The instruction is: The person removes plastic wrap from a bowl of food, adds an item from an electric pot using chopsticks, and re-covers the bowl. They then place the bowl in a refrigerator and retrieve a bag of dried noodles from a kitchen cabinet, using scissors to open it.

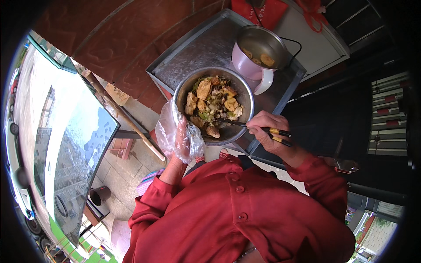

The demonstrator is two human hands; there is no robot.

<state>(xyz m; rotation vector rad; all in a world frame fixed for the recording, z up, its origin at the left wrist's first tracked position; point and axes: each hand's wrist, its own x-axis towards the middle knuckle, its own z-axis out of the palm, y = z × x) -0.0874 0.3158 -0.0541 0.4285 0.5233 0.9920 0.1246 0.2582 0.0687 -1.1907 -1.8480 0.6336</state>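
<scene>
A stainless steel bowl (249,98) in front of me holds a cooked mix of fried tofu pieces (204,89), greens and pale chunks that look like meat. My left hand (183,139), inside a clear plastic bag (164,126), grips the bowl at its near left side. Between the fingers of my right hand (269,131) are black chopsticks (278,132) with gold-patterned ends. Their tips reach into the food at the bowl's near right. Just beyond the bowl stands a pink electric pot (241,62) containing liquid and several browned pieces (267,59).
Under the pot is a metal-topped table (190,49) with a raised rim. Behind it lie a red bag (260,13) and a white panel (315,49). A wooden pole (121,115) leans at left near a glass pane (75,131). A dark door (335,125) borders the right.
</scene>
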